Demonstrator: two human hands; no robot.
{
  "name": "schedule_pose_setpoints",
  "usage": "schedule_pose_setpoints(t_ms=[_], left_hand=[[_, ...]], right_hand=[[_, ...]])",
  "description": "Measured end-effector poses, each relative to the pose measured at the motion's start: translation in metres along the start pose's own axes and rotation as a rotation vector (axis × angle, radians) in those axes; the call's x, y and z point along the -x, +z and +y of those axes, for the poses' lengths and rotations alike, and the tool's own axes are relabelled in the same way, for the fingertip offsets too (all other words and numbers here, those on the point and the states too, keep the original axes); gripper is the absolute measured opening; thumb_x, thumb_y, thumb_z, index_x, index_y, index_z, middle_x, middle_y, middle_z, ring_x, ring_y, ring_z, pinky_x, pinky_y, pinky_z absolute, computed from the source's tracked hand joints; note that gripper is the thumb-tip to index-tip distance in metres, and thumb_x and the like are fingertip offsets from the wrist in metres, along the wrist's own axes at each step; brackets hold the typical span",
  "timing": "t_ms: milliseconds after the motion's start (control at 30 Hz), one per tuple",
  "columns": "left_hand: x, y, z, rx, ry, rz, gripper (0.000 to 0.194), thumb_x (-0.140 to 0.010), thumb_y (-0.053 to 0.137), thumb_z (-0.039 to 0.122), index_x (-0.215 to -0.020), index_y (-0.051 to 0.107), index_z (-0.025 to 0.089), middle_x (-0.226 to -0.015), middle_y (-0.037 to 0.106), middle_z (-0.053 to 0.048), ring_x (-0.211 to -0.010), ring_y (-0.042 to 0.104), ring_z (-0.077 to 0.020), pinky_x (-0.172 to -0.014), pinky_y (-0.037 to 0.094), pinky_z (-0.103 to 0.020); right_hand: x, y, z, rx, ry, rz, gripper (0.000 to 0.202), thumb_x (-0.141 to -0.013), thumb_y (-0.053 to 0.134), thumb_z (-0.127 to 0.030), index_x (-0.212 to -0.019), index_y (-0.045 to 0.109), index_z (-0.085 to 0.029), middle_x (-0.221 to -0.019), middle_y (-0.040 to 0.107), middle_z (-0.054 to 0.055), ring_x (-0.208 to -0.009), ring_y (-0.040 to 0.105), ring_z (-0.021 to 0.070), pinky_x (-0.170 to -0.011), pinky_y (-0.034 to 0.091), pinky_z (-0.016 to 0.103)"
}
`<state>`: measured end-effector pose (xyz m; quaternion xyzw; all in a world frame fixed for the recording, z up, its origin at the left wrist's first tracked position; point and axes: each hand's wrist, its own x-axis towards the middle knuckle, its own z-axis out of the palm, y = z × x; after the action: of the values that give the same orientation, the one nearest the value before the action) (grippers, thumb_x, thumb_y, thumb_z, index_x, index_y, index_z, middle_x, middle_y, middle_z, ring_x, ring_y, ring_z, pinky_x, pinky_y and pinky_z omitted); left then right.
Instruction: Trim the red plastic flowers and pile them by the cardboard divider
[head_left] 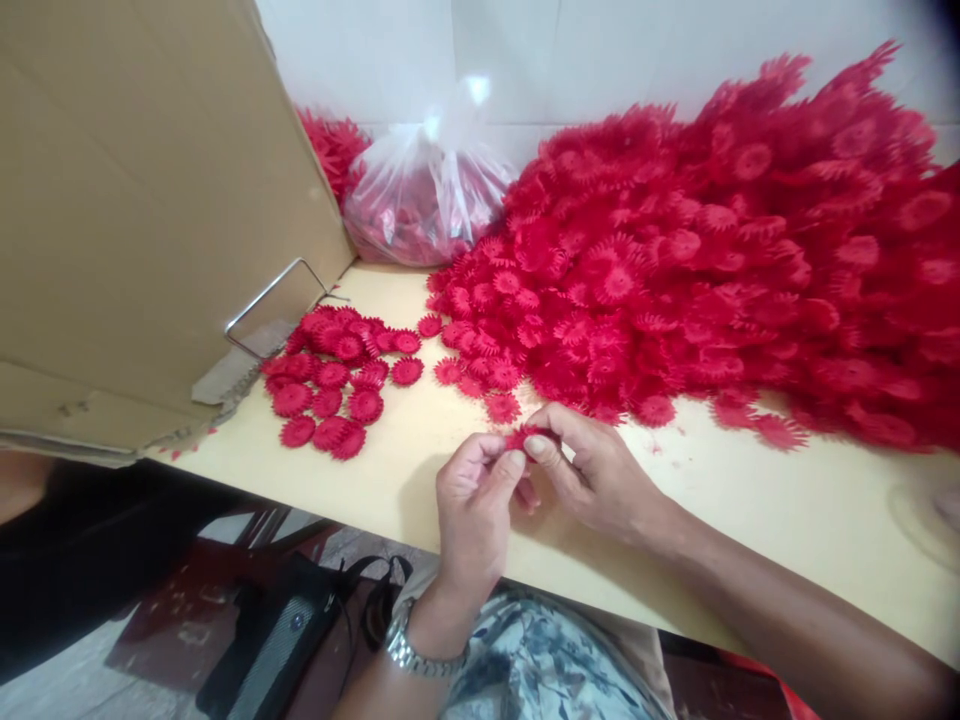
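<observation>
Between both sets of fingertips, just above the table near its front edge, is a small red flower-shaped piece point(523, 436) with a fringed rim. My left hand point(480, 500), with a metal watch on its wrist, pinches it from the left with thumb and fingers. From the right my right hand point(592, 465) pinches the same piece, thumb on top. The fingers cover much of it. Beyond the hands spreads a big heap of red fringed pieces point(615, 290). To the left lies a smaller group of rounder, compact red pieces point(330, 375).
A large cardboard box point(150, 200) stands at the left, with a bent metal wire point(262, 295) by it. A tied clear plastic bag point(431, 195) of red pieces sits against the wall. Below the table point(397, 470) is a black bag point(277, 630); a person's dark sleeve point(90, 540) shows lower left.
</observation>
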<state>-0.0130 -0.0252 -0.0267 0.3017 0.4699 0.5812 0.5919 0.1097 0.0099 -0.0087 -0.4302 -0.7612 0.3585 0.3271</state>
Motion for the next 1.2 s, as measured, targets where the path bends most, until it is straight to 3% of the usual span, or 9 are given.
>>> schedule_pose_setpoints(t_ms=[100,200,367,533,667,800,933,1200], left_hand=[[0.001,-0.001,0.001,0.013,0.015,-0.002,0.016,-0.075,0.064,0.026,-0.068,0.055,0.015,-0.054,0.055,0.004,-0.044,0.051,-0.0075,-0.044,0.041,-0.020],[0.003,-0.002,0.001,0.018,0.027,-0.023,0.017,-0.076,0.064,0.026,-0.068,0.055,0.015,-0.054,0.055,0.004,-0.043,0.050,-0.0072,-0.043,0.040,-0.020],[0.003,-0.002,0.001,0.028,0.023,-0.051,0.014,-0.075,0.065,0.026,-0.070,0.057,0.015,-0.053,0.058,0.004,-0.044,0.053,-0.0087,-0.045,0.043,-0.020],[0.000,-0.004,0.003,0.072,0.020,-0.066,0.014,-0.072,0.067,0.026,-0.069,0.057,0.016,-0.052,0.060,0.003,-0.043,0.054,-0.0098,-0.045,0.043,-0.022],[-0.001,-0.006,0.000,0.079,0.017,-0.113,0.015,-0.071,0.068,0.026,-0.068,0.057,0.016,-0.051,0.060,0.003,-0.042,0.054,-0.0101,-0.044,0.042,-0.022],[-0.001,-0.007,-0.005,-0.005,0.096,-0.093,0.015,-0.074,0.066,0.025,-0.066,0.057,0.016,-0.050,0.056,0.005,-0.043,0.052,-0.0088,-0.045,0.041,-0.021],[0.002,-0.007,-0.008,-0.057,0.156,-0.075,0.018,-0.077,0.063,0.026,-0.064,0.055,0.017,-0.049,0.051,0.006,-0.044,0.047,-0.0077,-0.045,0.037,-0.021],[0.004,-0.003,-0.012,-0.080,0.165,-0.008,0.018,-0.079,0.061,0.027,-0.066,0.053,0.017,-0.049,0.044,0.007,-0.043,0.041,-0.0058,-0.044,0.031,-0.019]], right_hand=[[0.001,0.004,0.002,-0.056,-0.038,0.040,0.006,-0.090,0.043,-0.023,-0.093,0.046,-0.019,-0.066,0.057,-0.002,-0.058,0.054,0.0108,-0.056,0.041,0.024],[0.002,0.007,0.007,-0.123,-0.065,0.062,0.013,-0.091,0.040,-0.021,-0.103,0.040,-0.020,-0.064,0.054,-0.004,-0.055,0.053,0.0105,-0.053,0.041,0.023],[0.003,0.003,0.009,-0.199,-0.050,0.086,0.006,-0.091,0.041,-0.026,-0.092,0.045,-0.021,-0.067,0.053,-0.002,-0.057,0.052,0.0097,-0.053,0.041,0.023],[0.001,-0.002,0.005,-0.624,0.043,-0.173,0.013,-0.088,0.050,-0.032,-0.087,0.050,-0.019,-0.062,0.056,-0.001,-0.056,0.057,0.0122,-0.055,0.046,0.028],[-0.001,0.001,0.004,-0.819,0.064,-0.178,0.015,-0.086,0.054,-0.031,-0.080,0.049,-0.018,-0.060,0.056,-0.002,-0.053,0.057,0.0123,-0.054,0.047,0.029],[0.001,0.005,0.005,-0.765,0.054,-0.089,0.016,-0.087,0.052,-0.031,-0.078,0.050,-0.018,-0.071,0.057,0.000,-0.052,0.057,0.0110,-0.053,0.047,0.028],[0.003,0.007,0.008,-0.553,0.037,0.019,0.018,-0.088,0.051,-0.031,-0.075,0.051,-0.018,-0.090,0.058,0.004,-0.068,0.059,0.0123,-0.065,0.048,0.030],[0.001,0.004,0.007,-0.247,-0.131,0.108,0.014,-0.088,0.048,-0.023,-0.076,0.054,-0.020,-0.092,0.060,0.006,-0.088,0.058,0.0166,-0.076,0.046,0.031]])
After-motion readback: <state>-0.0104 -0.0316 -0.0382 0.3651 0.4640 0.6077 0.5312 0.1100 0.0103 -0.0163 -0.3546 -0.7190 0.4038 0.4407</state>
